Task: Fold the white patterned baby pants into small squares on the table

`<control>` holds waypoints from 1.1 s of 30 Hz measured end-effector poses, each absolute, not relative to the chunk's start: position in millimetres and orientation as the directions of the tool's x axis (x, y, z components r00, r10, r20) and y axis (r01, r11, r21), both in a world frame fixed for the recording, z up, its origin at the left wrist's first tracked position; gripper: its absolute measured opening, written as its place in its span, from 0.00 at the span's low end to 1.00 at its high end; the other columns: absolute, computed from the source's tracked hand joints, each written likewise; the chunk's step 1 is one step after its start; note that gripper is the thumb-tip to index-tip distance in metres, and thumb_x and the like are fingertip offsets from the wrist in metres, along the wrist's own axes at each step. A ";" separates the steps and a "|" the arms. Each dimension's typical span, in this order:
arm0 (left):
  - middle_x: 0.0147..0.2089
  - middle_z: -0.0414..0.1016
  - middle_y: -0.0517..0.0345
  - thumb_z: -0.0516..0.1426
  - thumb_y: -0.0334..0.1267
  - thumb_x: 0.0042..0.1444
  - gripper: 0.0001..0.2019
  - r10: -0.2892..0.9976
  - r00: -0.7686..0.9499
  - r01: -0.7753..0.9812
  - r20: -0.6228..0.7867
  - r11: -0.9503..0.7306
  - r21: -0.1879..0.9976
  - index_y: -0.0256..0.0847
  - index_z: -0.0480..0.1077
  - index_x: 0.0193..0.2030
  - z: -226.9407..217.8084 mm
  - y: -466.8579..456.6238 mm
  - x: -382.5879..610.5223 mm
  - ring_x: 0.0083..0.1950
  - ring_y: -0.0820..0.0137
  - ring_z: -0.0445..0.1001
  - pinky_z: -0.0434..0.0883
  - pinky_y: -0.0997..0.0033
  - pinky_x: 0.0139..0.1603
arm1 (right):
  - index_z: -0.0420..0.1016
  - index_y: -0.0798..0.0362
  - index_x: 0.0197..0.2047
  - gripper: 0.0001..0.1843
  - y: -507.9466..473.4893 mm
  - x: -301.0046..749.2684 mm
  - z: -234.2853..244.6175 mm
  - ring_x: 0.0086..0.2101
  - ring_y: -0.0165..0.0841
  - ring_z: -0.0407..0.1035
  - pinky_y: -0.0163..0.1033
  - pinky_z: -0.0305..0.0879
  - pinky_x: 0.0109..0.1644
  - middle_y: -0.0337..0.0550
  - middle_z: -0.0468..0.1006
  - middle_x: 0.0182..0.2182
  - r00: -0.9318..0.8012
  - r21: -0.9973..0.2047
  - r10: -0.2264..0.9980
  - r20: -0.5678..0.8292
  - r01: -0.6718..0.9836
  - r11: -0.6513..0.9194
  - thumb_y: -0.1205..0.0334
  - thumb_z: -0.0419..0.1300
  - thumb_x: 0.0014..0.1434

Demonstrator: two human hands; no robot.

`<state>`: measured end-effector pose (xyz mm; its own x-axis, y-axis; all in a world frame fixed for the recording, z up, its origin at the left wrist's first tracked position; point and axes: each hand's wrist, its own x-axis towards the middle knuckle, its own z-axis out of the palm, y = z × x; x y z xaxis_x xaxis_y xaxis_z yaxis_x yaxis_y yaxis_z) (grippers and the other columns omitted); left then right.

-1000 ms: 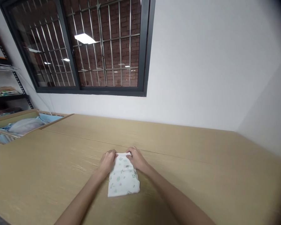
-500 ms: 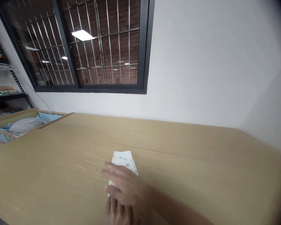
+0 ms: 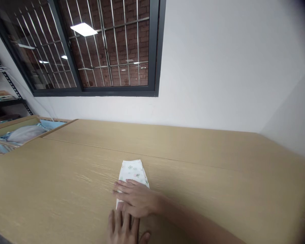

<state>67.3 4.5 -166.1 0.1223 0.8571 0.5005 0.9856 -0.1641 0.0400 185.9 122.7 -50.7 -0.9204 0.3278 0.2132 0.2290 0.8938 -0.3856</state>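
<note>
A small folded white cloth (image 3: 132,172) with pale printed motifs lies on the light wooden table (image 3: 218,189). My right hand (image 3: 136,200) lies flat across the near half of the cloth, fingers stretched out and pointing left. My left hand (image 3: 124,227) rests flat on the table just in front of the cloth, fingers extended toward it, at the bottom edge of the view. Only the far end of the cloth shows beyond my right hand.
An open box (image 3: 17,130) with light blue and grey fabric inside stands at the far left of the table. A dark shelf rack (image 3: 5,98) is at the left wall. A barred window (image 3: 91,51) and a white wall lie behind the table.
Both hands left the cloth's far end and drew back toward me. My right hand now lies flat across its near half, and my left hand has come down flat in front of it.
</note>
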 end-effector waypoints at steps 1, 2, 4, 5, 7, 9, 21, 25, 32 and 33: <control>0.53 0.80 0.41 0.63 0.55 0.52 0.22 0.854 0.143 0.984 0.500 -0.177 0.021 0.49 0.77 0.52 -167.0 6.0 66.3 0.57 0.37 0.74 0.70 0.30 0.53 | 0.55 0.46 0.73 0.28 127.8 186.4 -52.2 0.71 0.36 0.47 0.48 0.42 0.74 0.45 0.58 0.71 -0.916 -0.371 0.341 0.209 0.249 0.895 0.50 0.47 0.74; 0.54 0.79 0.40 0.64 0.55 0.51 0.25 0.841 0.160 0.984 0.517 -0.180 -0.011 0.50 0.76 0.54 -167.8 7.4 65.4 0.57 0.36 0.74 0.70 0.29 0.52 | 0.55 0.45 0.73 0.28 133.3 186.7 -53.6 0.71 0.36 0.47 0.49 0.42 0.74 0.45 0.57 0.71 -0.913 -0.361 0.353 0.207 0.264 0.895 0.50 0.47 0.74; 0.57 0.78 0.39 0.65 0.56 0.48 0.30 0.796 0.177 0.984 0.579 -0.152 -0.092 0.49 0.74 0.57 -168.2 8.8 64.9 0.56 0.33 0.74 0.70 0.27 0.50 | 0.57 0.43 0.72 0.27 145.4 187.2 -55.9 0.71 0.38 0.48 0.51 0.43 0.74 0.46 0.56 0.71 -0.903 -0.349 0.370 0.218 0.283 0.894 0.49 0.49 0.73; 0.58 0.77 0.38 0.65 0.57 0.47 0.32 0.771 0.191 0.981 0.607 -0.138 -0.134 0.49 0.73 0.59 -167.4 8.8 65.4 0.56 0.33 0.75 0.70 0.27 0.50 | 0.58 0.43 0.72 0.27 151.9 187.5 -57.0 0.70 0.39 0.49 0.53 0.43 0.74 0.46 0.55 0.71 -0.898 -0.346 0.378 0.226 0.289 0.893 0.49 0.50 0.73; 0.60 0.76 0.39 0.65 0.57 0.46 0.34 0.739 0.215 0.974 0.638 -0.119 -0.191 0.50 0.72 0.60 -163.8 7.9 67.5 0.55 0.35 0.76 0.72 0.29 0.49 | 0.60 0.44 0.72 0.28 165.1 188.2 -58.7 0.70 0.42 0.49 0.54 0.43 0.74 0.46 0.56 0.71 -0.884 -0.345 0.397 0.245 0.303 0.888 0.50 0.52 0.72; 0.60 0.76 0.39 0.65 0.57 0.45 0.34 0.718 0.228 0.970 0.658 -0.110 -0.217 0.48 0.72 0.60 -158.4 6.7 70.6 0.54 0.36 0.76 0.72 0.31 0.49 | 0.59 0.44 0.72 0.29 177.2 189.2 -59.5 0.70 0.42 0.49 0.53 0.43 0.74 0.45 0.56 0.71 -0.874 -0.345 0.410 0.260 0.312 0.885 0.50 0.53 0.71; 0.61 0.74 0.35 0.63 0.54 0.50 0.35 0.724 0.274 0.959 0.633 -0.156 -0.236 0.44 0.69 0.63 -143.9 4.1 67.5 0.54 0.37 0.77 0.76 0.34 0.45 | 0.49 0.46 0.75 0.34 195.0 191.2 -53.0 0.72 0.41 0.44 0.55 0.37 0.74 0.45 0.49 0.73 -0.858 -0.345 0.470 0.207 0.385 0.856 0.44 0.47 0.72; 0.60 0.75 0.35 0.63 0.54 0.48 0.33 0.737 0.239 0.968 0.632 -0.134 -0.210 0.44 0.71 0.61 -142.5 4.6 70.2 0.54 0.36 0.77 0.76 0.32 0.46 | 0.50 0.49 0.75 0.34 193.5 192.4 -53.5 0.72 0.41 0.44 0.54 0.38 0.74 0.47 0.50 0.73 -0.858 -0.340 0.462 0.224 0.376 0.862 0.45 0.47 0.72; 0.57 0.78 0.45 0.56 0.39 0.59 0.20 0.712 0.350 0.937 0.609 -0.252 -0.243 0.45 0.73 0.58 -128.8 12.9 51.3 0.50 0.47 0.81 0.81 0.45 0.44 | 0.55 0.52 0.73 0.30 183.2 198.4 -58.3 0.71 0.40 0.47 0.52 0.42 0.74 0.50 0.54 0.72 -0.806 -0.260 0.486 0.339 0.416 0.871 0.53 0.49 0.72; 0.56 0.80 0.48 0.53 0.35 0.61 0.19 0.714 0.368 0.930 0.596 -0.291 -0.225 0.44 0.73 0.58 -123.9 14.3 45.1 0.49 0.51 0.82 0.82 0.50 0.44 | 0.57 0.52 0.72 0.29 178.5 201.0 -57.1 0.71 0.41 0.48 0.52 0.43 0.74 0.51 0.55 0.72 -0.794 -0.245 0.493 0.355 0.430 0.869 0.54 0.50 0.72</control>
<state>45.1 14.3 -123.9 0.3677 0.7142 0.5955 0.9298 -0.2915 -0.2246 201.0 178.5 -57.1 -0.7940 0.4933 0.3551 0.4302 0.8688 -0.2451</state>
